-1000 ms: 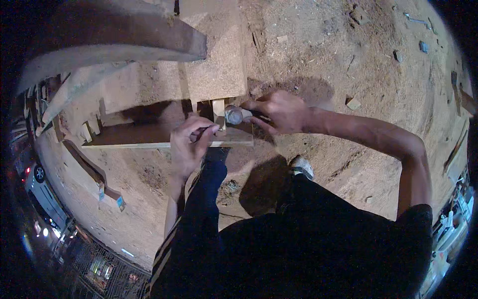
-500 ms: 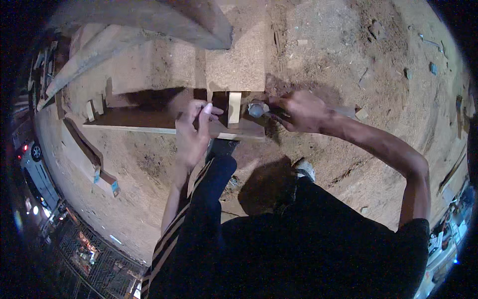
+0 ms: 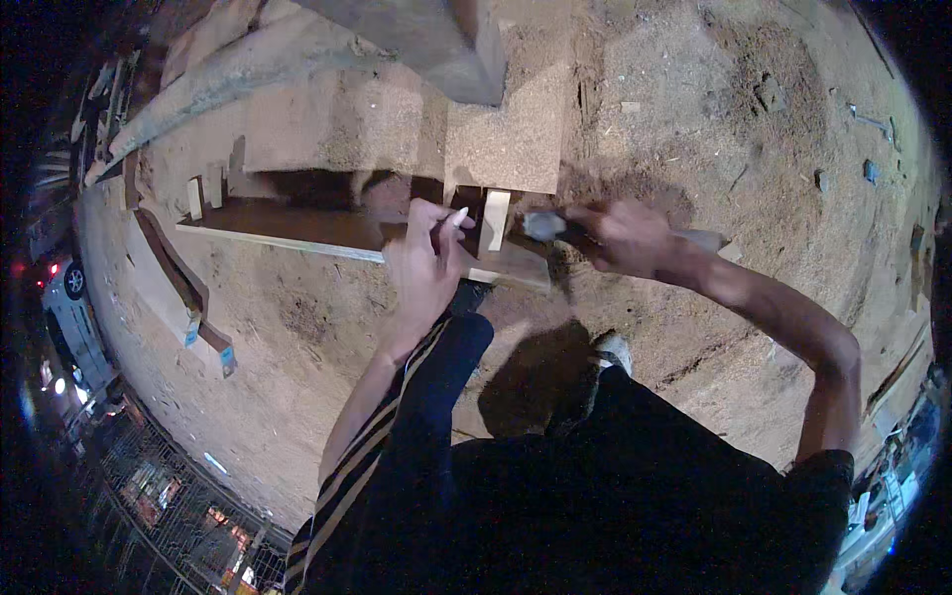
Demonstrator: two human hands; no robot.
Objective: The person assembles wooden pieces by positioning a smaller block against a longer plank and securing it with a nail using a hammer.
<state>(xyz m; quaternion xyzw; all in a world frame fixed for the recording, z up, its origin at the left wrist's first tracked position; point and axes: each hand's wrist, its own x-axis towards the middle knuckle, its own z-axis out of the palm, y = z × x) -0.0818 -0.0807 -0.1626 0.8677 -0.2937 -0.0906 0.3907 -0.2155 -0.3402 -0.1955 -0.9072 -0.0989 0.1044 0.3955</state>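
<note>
A long wooden board (image 3: 288, 236) lies in front of me, with a small pale wooden block (image 3: 494, 220) standing across its right end. Just left of that block is my left hand (image 3: 426, 260), its fingers curled and the thumb pressed against them. Whatever sits in that pinch is too small to make out. On the block's other side, my right hand (image 3: 635, 238) grips a hammer, whose grey metal head (image 3: 543, 226) points toward the block. The handle's end shows behind my fist.
A thick wooden beam (image 3: 436, 45) overhangs the far side, above a flat wooden panel (image 3: 506, 149). Two small blocks (image 3: 195, 198) stand at the board's left end. Another wooden piece (image 3: 164, 273) lies on the sandy ground at left. A car (image 3: 79, 317) is beyond.
The whole view has shifted, so the board and block appear farther right. My left fingers are more curled beside the block. The hammer head has turned slightly in my right hand.
</note>
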